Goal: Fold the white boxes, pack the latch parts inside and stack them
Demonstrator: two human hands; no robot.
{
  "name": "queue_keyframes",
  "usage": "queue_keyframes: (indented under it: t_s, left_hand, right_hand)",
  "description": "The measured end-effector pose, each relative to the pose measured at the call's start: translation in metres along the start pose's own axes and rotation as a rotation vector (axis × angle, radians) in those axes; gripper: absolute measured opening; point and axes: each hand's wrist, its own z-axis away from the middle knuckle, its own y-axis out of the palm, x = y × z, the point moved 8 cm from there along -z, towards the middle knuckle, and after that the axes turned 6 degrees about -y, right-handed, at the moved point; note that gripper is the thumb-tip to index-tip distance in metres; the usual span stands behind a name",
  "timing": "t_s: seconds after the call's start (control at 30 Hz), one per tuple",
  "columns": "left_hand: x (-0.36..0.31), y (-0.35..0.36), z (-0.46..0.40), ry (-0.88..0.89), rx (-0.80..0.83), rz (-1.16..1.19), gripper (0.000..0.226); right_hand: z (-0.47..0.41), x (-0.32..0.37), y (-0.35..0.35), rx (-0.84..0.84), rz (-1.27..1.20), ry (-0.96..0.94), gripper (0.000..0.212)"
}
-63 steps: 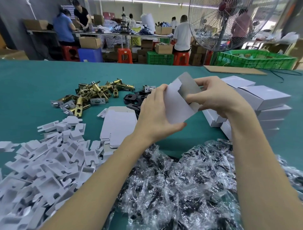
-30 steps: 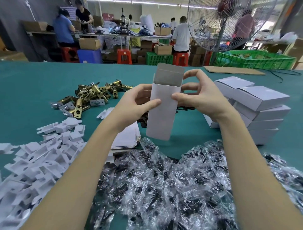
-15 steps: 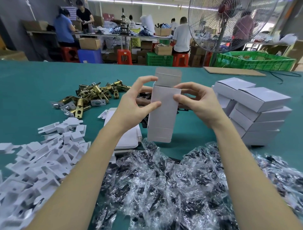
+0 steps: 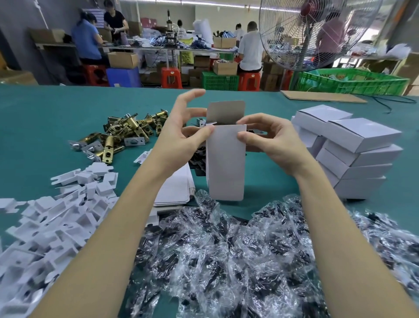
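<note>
Green felt worktable (image 4: 56,109): we've got a tall white cardboard box (image 4: 225,163) standing upright mid-table, top flap open. Our left hand (image 4: 181,134) pinches its left edge, right hand (image 4: 269,140) grips the right.

We list a workshop hall behind the green-covered table (image 4: 45,109). At the left, a dark grey wall (image 4: 20,20); at the back, a pale wall under a strip light (image 4: 204,1). A long workbench (image 4: 140,47) runs across the rear, with people standing or seated at it. Below and before it: red plastic stools (image 4: 171,78), a blue stool (image 4: 123,76), brown cartons (image 4: 123,59), a green crate (image 4: 220,80). At the right, a large standing fan (image 4: 317,31) and a wide green basket (image 4: 353,80). A flat cardboard sheet (image 4: 322,96) lies at the table's far edge, beside a dark cable (image 4: 390,102).
</note>
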Motion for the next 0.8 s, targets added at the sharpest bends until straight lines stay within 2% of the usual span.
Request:
queue_keyframes:
  t_s: [0.23, 0.37, 0.5, 0.57, 0.8]
  left_hand:
    - [-0.002, 0.003, 0.004, -0.076, 0.011, -0.021, 0.009]
    - [0.000, 0.002, 0.001, -0.104, 0.003, 0.051, 0.020]
    - [0.001, 0.000, 0.000, -0.115, -0.044, 0.067, 0.003]
    - [0.003, -0.002, 0.000, -0.123, -0.058, 0.054, 0.008]
    - [0.006, 0.002, 0.002, -0.160, -0.050, 0.063, 0.008]
  right_hand:
    - [0.002, 0.003, 0.001, 0.038, 0.019, 0.015, 0.019]
    - [0.001, 0.007, 0.004, 0.062, 0.015, 0.013, 0.020]
    - [0.002, 0.011, 0.006, 0.095, -0.025, 0.020, 0.023]
    - [0.003, 0.014, 0.007, 0.109, -0.046, 0.025, 0.024]
    - [0.003, 0.014, 0.000, 0.004, -0.006, 0.040, 0.010]
